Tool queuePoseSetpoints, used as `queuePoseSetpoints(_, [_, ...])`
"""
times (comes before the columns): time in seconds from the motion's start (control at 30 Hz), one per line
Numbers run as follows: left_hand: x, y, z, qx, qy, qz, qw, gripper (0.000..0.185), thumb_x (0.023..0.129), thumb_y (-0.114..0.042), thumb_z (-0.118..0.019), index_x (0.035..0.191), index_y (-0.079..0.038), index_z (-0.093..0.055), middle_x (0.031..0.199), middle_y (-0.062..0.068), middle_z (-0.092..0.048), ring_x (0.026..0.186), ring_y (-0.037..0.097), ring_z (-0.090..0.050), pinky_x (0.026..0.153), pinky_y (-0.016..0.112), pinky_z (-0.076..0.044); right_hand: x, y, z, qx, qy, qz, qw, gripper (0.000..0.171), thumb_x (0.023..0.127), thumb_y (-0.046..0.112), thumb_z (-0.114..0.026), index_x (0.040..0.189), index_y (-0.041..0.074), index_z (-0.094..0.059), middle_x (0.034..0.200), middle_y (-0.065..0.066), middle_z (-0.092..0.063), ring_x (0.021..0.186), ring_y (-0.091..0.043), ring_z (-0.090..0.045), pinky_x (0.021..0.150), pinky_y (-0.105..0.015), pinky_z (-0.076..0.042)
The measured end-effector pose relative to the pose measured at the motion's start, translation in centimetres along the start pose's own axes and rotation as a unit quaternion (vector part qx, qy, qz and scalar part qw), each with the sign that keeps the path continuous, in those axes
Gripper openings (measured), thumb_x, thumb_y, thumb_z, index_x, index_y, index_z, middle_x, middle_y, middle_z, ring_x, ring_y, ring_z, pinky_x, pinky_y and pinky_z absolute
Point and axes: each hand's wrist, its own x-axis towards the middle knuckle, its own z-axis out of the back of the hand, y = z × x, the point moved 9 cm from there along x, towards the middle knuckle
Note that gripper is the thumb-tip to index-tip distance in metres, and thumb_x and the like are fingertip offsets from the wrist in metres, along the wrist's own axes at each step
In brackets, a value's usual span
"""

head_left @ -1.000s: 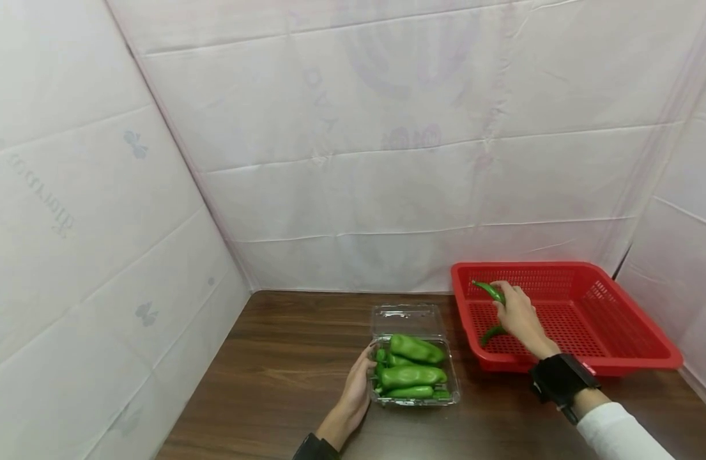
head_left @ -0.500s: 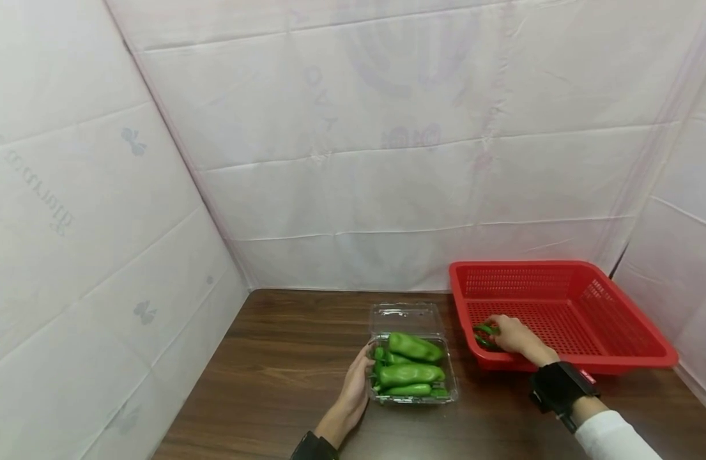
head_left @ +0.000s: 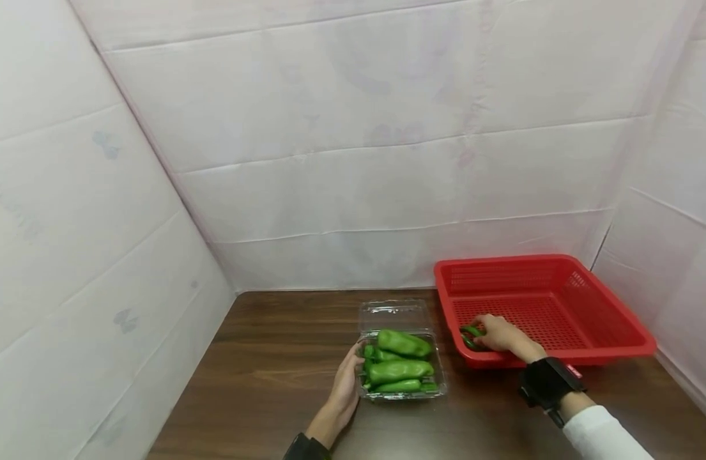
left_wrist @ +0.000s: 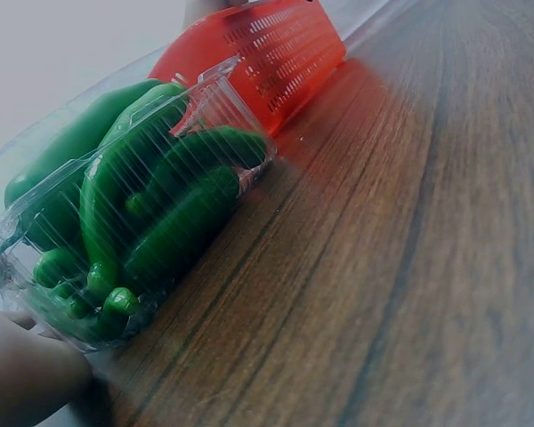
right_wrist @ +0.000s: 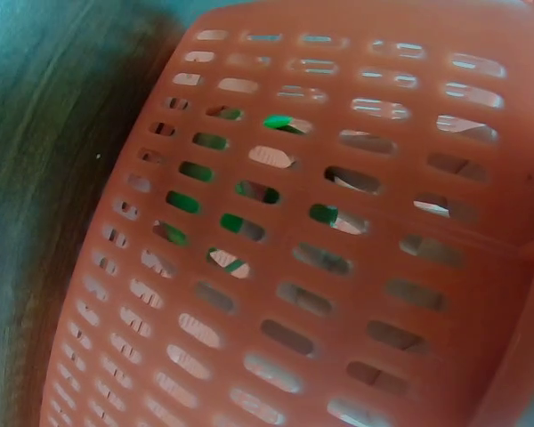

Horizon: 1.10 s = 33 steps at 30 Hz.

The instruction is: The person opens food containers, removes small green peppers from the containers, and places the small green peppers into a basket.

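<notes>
I have the left hand (head_left: 342, 390) at the left side of a clear container (head_left: 407, 397), fingers touching its wall near the rim. From here I cannot tell whether they curl round that wall or only rest on it. The container sits on the brown wood-grain tabletop (head_left: 272, 358), its clear lid (head_left: 394, 308) folded back on the far side. Green peppers (head_left: 401, 370) lie heaped inside, broad ones on top, a slimmer one along the near edge. Through the clear wall, the left wrist view shows me curved ones with their stems towards the hand.

Right hand (head_left: 502, 335): down inside the red basket (head_left: 588, 353), at its near left corner, fingers bent over slim green chilies (head_left: 472, 332). I cannot tell whether they pinch one. The right wrist view gives me mostly the basket's slotted wall, green showing through several slots.

Basket stands to the right of the container, near but apart. Black band (head_left: 551, 383) on the right wrist, white sleeve (head_left: 606, 434) below it. White sheeting (head_left: 341, 191) rises behind the tabletop.
</notes>
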Motion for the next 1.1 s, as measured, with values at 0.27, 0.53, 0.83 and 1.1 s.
queuePoseSetpoints(0.27, [-0.5, -0.8, 1.7, -0.002, -0.02, -0.011, 0.9997, 0.068, 0.098, -0.015, -0.039, 0.162, -0.002, -0.019, 0.171, 0.023, 0.001, 0.156, 0.048, 0.008, 0.122, 0.07, 0.01, 0.9, 2.3, -0.6, -0.003, 0.002, 0.014, 1.0, 0.048, 0.099, 0.014, -0.062, 0.138, -0.011, -0.051, 0.12, -0.027, -0.065, 0.093, -0.027, -0.059, 0.082, -0.044, -0.051])
queuePoseSetpoints(0.53, [-0.5, -1.0, 2.2, -0.007, -0.029, -0.018, 0.9994, 0.065, 0.1, -0.016, -0.038, 0.162, -0.004, -0.022, 0.171, 0.022, -0.008, 0.154, 0.043, -0.012, 0.125, 0.068, 0.001, 0.5, 4.9, 0.5, 0.014, 0.0, 0.042, 0.999, 0.043, 0.104, 0.011, -0.051, 0.142, -0.009, -0.05, 0.096, -0.02, -0.067, 0.058, -0.013, -0.044, 0.055, -0.027, -0.037])
queuePoseSetpoints(0.83, [-0.8, -0.5, 1.7, 0.002, -0.025, -0.008, 0.9996, 0.066, 0.1, -0.017, -0.038, 0.162, -0.003, -0.02, 0.171, 0.023, -0.01, 0.155, 0.045, -0.008, 0.124, 0.068, 0.005, -1.6, 11.4, 3.2, -0.034, -0.175, 0.115, 0.977, 0.035, 0.101, 0.01, -0.06, 0.133, -0.001, -0.062, 0.116, -0.022, -0.068, 0.082, -0.026, -0.063, 0.059, -0.031, -0.046])
queuePoseSetpoints(1.1, [-1.2, -0.6, 1.7, 0.003, -0.021, -0.011, 0.9997, 0.065, 0.1, -0.016, -0.038, 0.162, -0.002, -0.021, 0.17, 0.024, -0.011, 0.154, 0.045, -0.012, 0.124, 0.069, 0.001, -3.1, 17.8, 0.2, 0.016, -0.29, 0.309, 0.905, 0.039, 0.088, 0.008, -0.074, 0.126, 0.002, -0.065, 0.124, -0.019, -0.062, 0.114, -0.031, -0.063, 0.098, -0.048, -0.057])
